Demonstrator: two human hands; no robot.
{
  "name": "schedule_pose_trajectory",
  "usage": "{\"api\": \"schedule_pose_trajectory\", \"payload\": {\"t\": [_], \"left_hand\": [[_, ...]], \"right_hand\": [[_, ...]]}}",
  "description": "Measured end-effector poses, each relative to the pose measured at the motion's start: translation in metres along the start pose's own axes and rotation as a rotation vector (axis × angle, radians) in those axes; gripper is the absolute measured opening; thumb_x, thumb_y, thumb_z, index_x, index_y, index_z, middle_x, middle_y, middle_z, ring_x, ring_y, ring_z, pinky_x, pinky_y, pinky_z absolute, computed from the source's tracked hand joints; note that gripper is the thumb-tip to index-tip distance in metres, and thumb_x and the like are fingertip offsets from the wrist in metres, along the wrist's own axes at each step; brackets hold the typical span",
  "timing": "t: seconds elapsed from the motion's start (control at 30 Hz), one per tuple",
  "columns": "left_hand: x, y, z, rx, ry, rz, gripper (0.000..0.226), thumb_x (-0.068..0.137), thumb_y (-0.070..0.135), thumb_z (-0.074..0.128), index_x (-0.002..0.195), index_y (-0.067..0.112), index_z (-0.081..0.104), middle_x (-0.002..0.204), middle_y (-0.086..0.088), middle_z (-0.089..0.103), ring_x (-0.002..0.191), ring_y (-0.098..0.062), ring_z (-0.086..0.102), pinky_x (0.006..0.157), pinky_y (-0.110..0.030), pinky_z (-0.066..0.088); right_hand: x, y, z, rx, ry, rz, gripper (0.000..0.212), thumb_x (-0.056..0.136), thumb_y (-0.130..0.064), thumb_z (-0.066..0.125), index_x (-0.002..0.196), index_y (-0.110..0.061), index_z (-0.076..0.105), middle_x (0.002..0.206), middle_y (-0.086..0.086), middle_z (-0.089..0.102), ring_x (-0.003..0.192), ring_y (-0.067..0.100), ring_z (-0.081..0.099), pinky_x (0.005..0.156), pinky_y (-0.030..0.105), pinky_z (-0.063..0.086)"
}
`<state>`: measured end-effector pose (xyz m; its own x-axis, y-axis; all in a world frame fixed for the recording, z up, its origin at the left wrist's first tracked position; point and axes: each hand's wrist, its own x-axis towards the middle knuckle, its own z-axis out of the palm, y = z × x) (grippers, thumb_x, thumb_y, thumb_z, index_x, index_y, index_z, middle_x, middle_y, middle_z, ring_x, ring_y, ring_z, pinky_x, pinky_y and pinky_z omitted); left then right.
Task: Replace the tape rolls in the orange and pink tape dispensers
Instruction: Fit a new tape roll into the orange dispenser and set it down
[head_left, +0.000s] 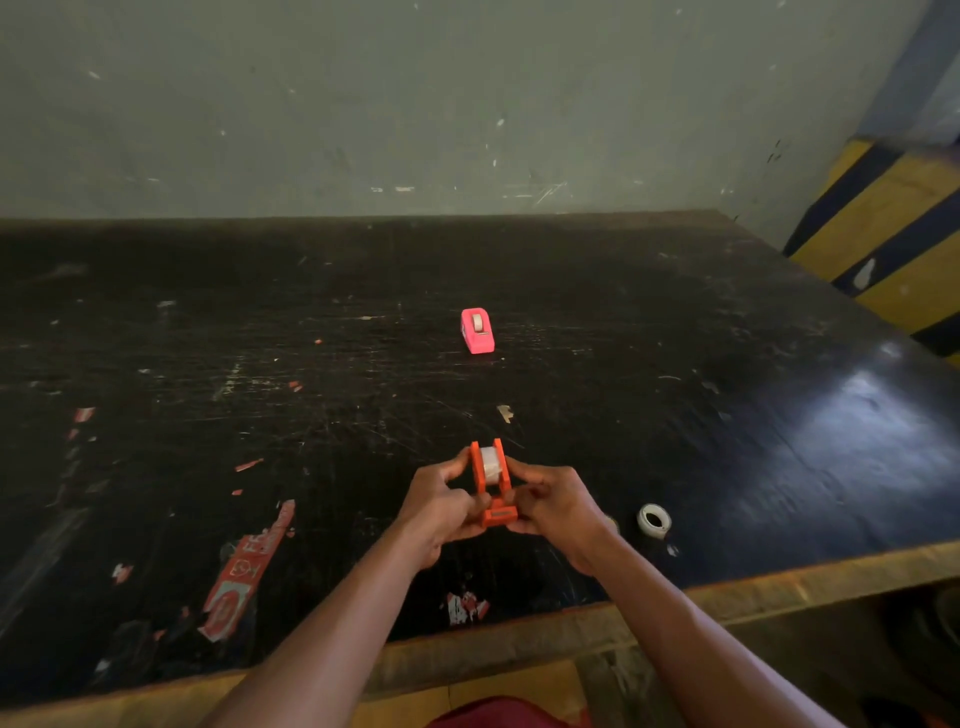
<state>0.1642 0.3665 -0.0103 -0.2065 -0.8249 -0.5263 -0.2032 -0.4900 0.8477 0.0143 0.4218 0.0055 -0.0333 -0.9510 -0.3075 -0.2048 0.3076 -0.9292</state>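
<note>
From the head camera, you hold the orange dispenser (493, 491) between both hands, just above the near part of the black table (675, 364). It is a hard plastic frame with two upright side plates and a flat foot toward you, and one whitish tape roll (490, 464) sits between the plates. Your left hand (441, 512) has its fingers closed on the dispenser's left side, thumb up against the plate. Your right hand (556, 512) has its fingers clamped on the right side and the foot.

The pink dispenser (477, 331) stands alone farther back near the table's middle, well apart from your hands. It is a smooth rounded block, and one pale roll sits in its top slot. A loose white roll (654, 520), ring-shaped with an open core, lies on the table just right of your right wrist.

You have two dispensers and three rolls in sight. The tabletop is dark, scratched and glossy at the right, with torn red sticker scraps (244, 571) stuck near its raw wooden front edge.
</note>
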Motion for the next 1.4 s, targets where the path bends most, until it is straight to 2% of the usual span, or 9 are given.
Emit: {"api": "schedule_pose_trajectory", "payload": {"t": [0.1, 0.2, 0.33, 0.57, 0.8, 0.93, 1.07, 1.17, 1.4], "left_hand": [[-0.003, 0.001, 0.005, 0.118, 0.058, 0.095, 0.067, 0.094, -0.005, 0.059, 0.150, 0.029, 0.047, 0.112, -0.008, 0.074, 0.094, -0.018, 0.074, 0.082, -0.037, 0.063], [-0.004, 0.001, 0.004, 0.216, 0.090, 0.161, 0.059, 0.094, 0.001, 0.063, 0.146, 0.026, 0.052, 0.114, -0.007, 0.073, 0.099, -0.020, 0.073, 0.087, -0.041, 0.063], [0.000, -0.005, -0.006, 0.344, 0.082, 0.185, 0.071, 0.092, 0.006, 0.066, 0.154, 0.031, 0.041, 0.121, -0.006, 0.071, 0.098, -0.018, 0.073, 0.087, -0.042, 0.063], [0.003, -0.019, -0.015, 0.501, -0.006, 0.194, 0.081, 0.092, 0.015, 0.071, 0.159, 0.029, 0.029, 0.131, -0.005, 0.068, 0.113, -0.019, 0.069, 0.100, -0.043, 0.057], [0.027, -0.024, -0.003, 0.585, -0.060, 0.109, 0.086, 0.088, 0.026, 0.077, 0.160, 0.028, 0.028, 0.127, -0.001, 0.069, 0.114, -0.017, 0.068, 0.104, -0.040, 0.054], [0.059, -0.007, 0.017, 0.604, -0.047, 0.086, 0.085, 0.090, 0.025, 0.075, 0.160, 0.028, 0.027, 0.131, 0.001, 0.068, 0.119, -0.015, 0.064, 0.106, -0.031, 0.049], [0.114, 0.021, 0.046, 0.521, -0.015, 0.088, 0.093, 0.089, 0.015, 0.075, 0.161, 0.032, 0.020, 0.122, 0.001, 0.070, 0.111, -0.014, 0.069, 0.101, -0.038, 0.057], [0.153, 0.047, 0.068, 0.488, 0.019, 0.070, 0.090, 0.089, 0.005, 0.071, 0.160, 0.034, 0.023, 0.130, -0.001, 0.068, 0.115, -0.016, 0.067, 0.101, -0.041, 0.057], [0.220, 0.098, 0.100, 0.529, 0.163, 0.044, 0.093, 0.085, 0.007, 0.077, 0.161, 0.027, 0.027, 0.121, 0.000, 0.072, 0.117, -0.014, 0.065, 0.106, -0.032, 0.049]], "right_hand": [[-0.002, -0.004, 0.004, -0.003, 0.014, -0.021, 0.044, 0.095, -0.001, 0.056, 0.115, -0.041, 0.064, 0.090, 0.007, 0.077, 0.093, 0.021, 0.075, 0.085, 0.038, 0.060], [-0.003, -0.009, 0.008, -0.006, 0.037, -0.040, 0.042, 0.094, -0.003, 0.059, 0.113, -0.040, 0.065, 0.092, 0.009, 0.077, 0.094, 0.022, 0.074, 0.086, 0.039, 0.060], [-0.006, -0.010, 0.016, -0.002, 0.049, -0.021, 0.040, 0.094, -0.004, 0.059, 0.107, -0.042, 0.062, 0.091, 0.004, 0.077, 0.091, 0.017, 0.075, 0.084, 0.037, 0.061], [-0.006, 0.005, 0.033, -0.100, 0.134, 0.043, 0.036, 0.093, -0.009, 0.064, 0.120, -0.033, 0.067, 0.092, 0.005, 0.078, 0.087, 0.019, 0.076, 0.079, 0.040, 0.062], [0.013, 0.025, 0.020, -0.129, 0.119, 0.098, 0.031, 0.091, -0.008, 0.066, 0.108, -0.034, 0.071, 0.092, 0.005, 0.078, 0.083, 0.017, 0.076, 0.076, 0.038, 0.063], [0.049, 0.030, -0.009, -0.164, 0.105, 0.106, 0.037, 0.093, -0.010, 0.063, 0.095, -0.046, 0.068, 0.091, 0.002, 0.077, 0.083, 0.016, 0.076, 0.075, 0.036, 0.063], [0.106, 0.034, -0.056, -0.171, 0.086, 0.100, 0.030, 0.096, -0.006, 0.057, 0.107, -0.031, 0.070, 0.096, 0.002, 0.077, 0.082, 0.013, 0.076, 0.073, 0.038, 0.064], [0.148, 0.034, -0.091, -0.232, 0.085, 0.094, 0.027, 0.094, -0.003, 0.059, 0.110, -0.020, 0.071, 0.100, 0.000, 0.074, 0.086, 0.013, 0.075, 0.077, 0.034, 0.063], [0.245, 0.038, -0.140, -0.342, 0.084, 0.039, 0.030, 0.086, -0.005, 0.064, 0.104, -0.028, 0.071, 0.095, -0.004, 0.076, 0.090, 0.011, 0.073, 0.084, 0.039, 0.060]]}}
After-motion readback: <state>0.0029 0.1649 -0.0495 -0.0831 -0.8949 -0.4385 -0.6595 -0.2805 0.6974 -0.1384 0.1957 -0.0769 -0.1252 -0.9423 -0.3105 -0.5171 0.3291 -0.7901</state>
